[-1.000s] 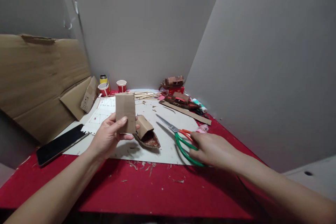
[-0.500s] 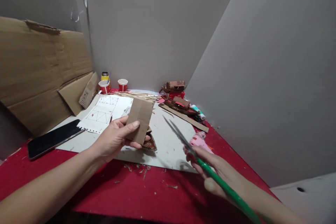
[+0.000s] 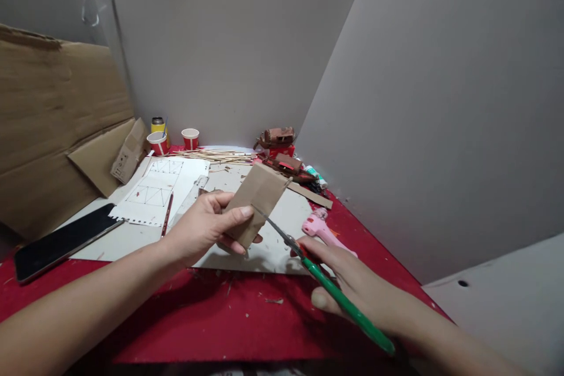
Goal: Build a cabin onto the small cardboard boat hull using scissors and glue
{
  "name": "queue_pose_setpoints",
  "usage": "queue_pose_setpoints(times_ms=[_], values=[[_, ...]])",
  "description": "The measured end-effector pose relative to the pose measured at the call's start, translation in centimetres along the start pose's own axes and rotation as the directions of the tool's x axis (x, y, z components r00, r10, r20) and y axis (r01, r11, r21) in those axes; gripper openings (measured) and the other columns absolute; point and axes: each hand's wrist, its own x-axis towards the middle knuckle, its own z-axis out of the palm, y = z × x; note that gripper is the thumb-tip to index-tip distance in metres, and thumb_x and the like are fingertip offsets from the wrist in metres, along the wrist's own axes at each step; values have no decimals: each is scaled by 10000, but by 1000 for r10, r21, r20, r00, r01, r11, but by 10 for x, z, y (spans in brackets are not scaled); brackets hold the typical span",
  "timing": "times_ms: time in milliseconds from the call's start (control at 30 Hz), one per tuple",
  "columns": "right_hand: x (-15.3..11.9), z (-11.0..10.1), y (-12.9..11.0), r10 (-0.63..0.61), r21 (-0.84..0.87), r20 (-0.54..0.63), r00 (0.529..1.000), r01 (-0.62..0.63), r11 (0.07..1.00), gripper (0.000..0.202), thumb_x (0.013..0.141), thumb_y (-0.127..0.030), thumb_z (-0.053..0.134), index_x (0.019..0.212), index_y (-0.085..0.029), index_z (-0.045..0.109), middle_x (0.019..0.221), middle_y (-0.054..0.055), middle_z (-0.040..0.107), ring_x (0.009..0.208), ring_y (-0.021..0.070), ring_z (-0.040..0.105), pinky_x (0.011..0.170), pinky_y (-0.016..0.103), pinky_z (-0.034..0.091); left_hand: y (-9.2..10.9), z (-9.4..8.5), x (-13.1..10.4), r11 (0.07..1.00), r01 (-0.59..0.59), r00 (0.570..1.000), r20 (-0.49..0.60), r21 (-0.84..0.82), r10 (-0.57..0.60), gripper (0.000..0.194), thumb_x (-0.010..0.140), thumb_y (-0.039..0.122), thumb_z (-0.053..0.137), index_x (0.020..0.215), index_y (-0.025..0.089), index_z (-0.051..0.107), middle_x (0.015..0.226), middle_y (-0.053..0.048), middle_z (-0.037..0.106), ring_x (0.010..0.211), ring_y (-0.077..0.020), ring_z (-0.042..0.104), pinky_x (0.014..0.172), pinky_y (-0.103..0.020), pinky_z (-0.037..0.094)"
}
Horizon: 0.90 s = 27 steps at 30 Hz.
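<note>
Between the thumb and fingers of my left hand (image 3: 211,226) is a rectangular piece of cardboard (image 3: 264,188), tilted above the white board (image 3: 282,249). My right hand (image 3: 339,276) is closed around green-handled scissors (image 3: 343,299). Their blades reach to the cardboard's middle, near my left thumb; whether they cut into it I cannot tell. A pink glue gun (image 3: 324,229) lies just beyond my right hand. Left of my left hand are a dark red pencil (image 3: 167,215) and a sheet of paper with drawn triangles (image 3: 147,194).
A phone (image 3: 66,244) lies at the left, near large cardboard sheets (image 3: 53,117). At the back stand red-and-white paper cups (image 3: 190,140), a yellow bottle (image 3: 157,124), thin wooden sticks (image 3: 220,156) and brown model boats (image 3: 277,138). Scraps litter the red tabletop (image 3: 211,329).
The scissors have moved left, from apart to the cardboard, with their blades now against or over it. The cardboard has tilted to the right. The whole view has shifted slightly.
</note>
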Motion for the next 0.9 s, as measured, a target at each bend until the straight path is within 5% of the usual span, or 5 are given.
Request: queue_pose_setpoints(times_ms=[267,467,700,900], values=[[-5,8,14,-47,161,23,999,43,986,699,839,-841,461,1078,-213,655,787,39,593,695,208,550,673,325,518,-3,3,5,1000,4,1000,31,-22,-3,382,730,456,865,952,166,753,756,-25,739,648,-152,729,475,-184,570],[-9,4,15,-21,114,47,999,15,993,702,846,-835,447,1094,-215,664,836,63,626,749,236,585,709,344,534,-4,3,9,999,31,998,51,-12,-30,384,709,468,876,911,168,748,760,-18,735,676,-186,761,452,-181,553],[-10,0,3,25,49,24,999,-26,998,533,895,-720,500,977,-214,646,810,52,617,803,253,586,790,374,523,-4,2,14,997,63,996,53,51,-66,455,672,504,889,912,141,756,737,-60,765,668,-187,752,460,-183,551],[-14,3,7,41,144,9,999,-42,989,392,951,-591,518,868,-211,569,763,9,536,695,174,489,655,298,479,2,9,19,995,77,991,103,58,-83,462,645,522,896,860,136,762,694,-66,756,611,-169,723,449,-187,537]])
